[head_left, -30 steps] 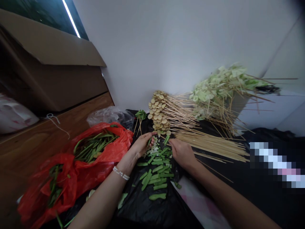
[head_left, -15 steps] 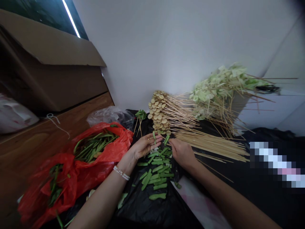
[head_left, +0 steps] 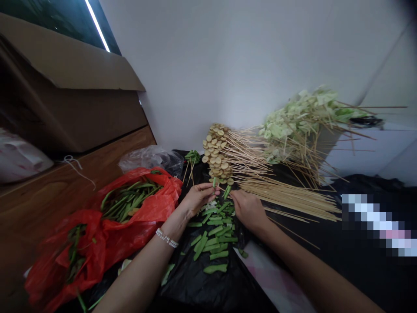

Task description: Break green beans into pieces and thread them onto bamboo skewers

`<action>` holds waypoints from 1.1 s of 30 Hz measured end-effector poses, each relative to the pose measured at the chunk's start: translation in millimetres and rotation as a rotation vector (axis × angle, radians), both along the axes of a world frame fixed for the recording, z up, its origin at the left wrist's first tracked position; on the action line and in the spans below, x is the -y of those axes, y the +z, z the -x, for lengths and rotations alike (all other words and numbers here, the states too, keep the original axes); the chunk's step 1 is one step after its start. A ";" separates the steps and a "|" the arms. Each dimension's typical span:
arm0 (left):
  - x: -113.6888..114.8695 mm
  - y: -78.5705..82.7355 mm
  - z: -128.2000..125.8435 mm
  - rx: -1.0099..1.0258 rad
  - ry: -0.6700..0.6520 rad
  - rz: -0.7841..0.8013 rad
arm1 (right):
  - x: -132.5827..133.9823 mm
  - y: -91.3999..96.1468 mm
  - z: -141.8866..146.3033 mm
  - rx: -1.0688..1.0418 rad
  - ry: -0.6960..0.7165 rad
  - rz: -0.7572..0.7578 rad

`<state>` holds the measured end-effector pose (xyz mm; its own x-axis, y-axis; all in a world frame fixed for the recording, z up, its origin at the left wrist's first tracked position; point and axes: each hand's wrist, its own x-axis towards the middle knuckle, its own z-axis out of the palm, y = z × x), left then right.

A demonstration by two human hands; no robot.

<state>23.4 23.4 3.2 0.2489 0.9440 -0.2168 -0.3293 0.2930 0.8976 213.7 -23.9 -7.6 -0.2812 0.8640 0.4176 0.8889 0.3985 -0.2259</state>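
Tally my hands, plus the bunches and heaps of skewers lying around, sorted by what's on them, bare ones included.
Left hand and right hand: 2
Green bunch: 1
Round-slice heap: 1
Pale-leaf heap: 1
Bare-skewer heap: 1
Total: 6

From the wearer's head, a single camera looks forward and down at close range on the left hand (head_left: 201, 198) and right hand (head_left: 249, 210) near mid-frame, facing a pale wall (head_left: 208, 65) behind the bare skewers (head_left: 289, 201).

Cut bean pods (head_left: 224, 239) lie on a plastic sheet (head_left: 208, 293), right of a bean-filled plastic bag (head_left: 148, 214). Skewered potato slices (head_left: 216, 150) lie behind them, left of the skewered cabbage (head_left: 298, 111).
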 end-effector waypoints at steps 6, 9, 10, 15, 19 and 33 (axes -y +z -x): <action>1.2 0.7 -2.7 0.029 0.018 -0.022 | 0.3 0.3 0.3 0.015 -0.008 0.012; 0.5 -0.4 -3.6 0.045 0.030 -0.033 | 1.0 0.7 0.5 0.016 -0.009 0.016; 0.4 -0.8 -3.9 0.048 0.033 -0.038 | 1.1 0.8 0.5 0.016 -0.011 0.018; 0.1 -1.0 -4.8 0.054 0.041 -0.053 | 0.3 -0.1 0.7 0.021 -0.011 0.035; -1.5 -1.9 -3.5 0.059 0.071 -0.013 | -0.9 -1.1 0.6 0.030 -0.005 0.042; -6.7 -6.7 3.1 0.096 0.025 0.023 | 0.0 -1.9 0.9 0.015 0.005 0.035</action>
